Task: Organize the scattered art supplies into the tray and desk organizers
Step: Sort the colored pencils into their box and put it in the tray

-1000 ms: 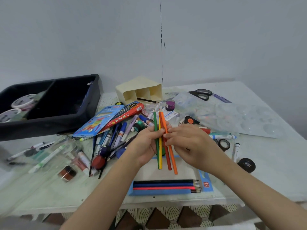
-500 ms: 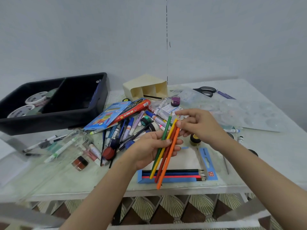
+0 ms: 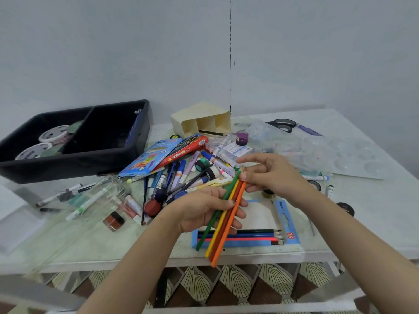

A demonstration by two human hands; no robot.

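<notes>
My left hand [image 3: 201,211] grips a bundle of coloured pencils [image 3: 224,220], green, yellow, red and orange, slanting from upper right to lower left over the table's front edge. My right hand [image 3: 272,175] pinches their upper ends with thumb and fingertips. Under the bundle lies an open blue pencil box [image 3: 292,234] holding a few dark and red pencils. A black two-compartment tray [image 3: 74,157] stands at the back left with tape rolls [image 3: 53,133] in its left half. A cream desk organizer [image 3: 195,116] lies on its side at the back centre.
A pile of markers and pens [image 3: 179,175] and two flat pencil packs [image 3: 158,155] lie between tray and hands. A clear jar [image 3: 99,198] lies on its side at the left. Scissors [image 3: 282,125] and a clear plastic palette [image 3: 344,159] are at the back right.
The pencil bundle has tilted from upright to a slant. My right hand slid from the middle of the bundle up to its top ends.
</notes>
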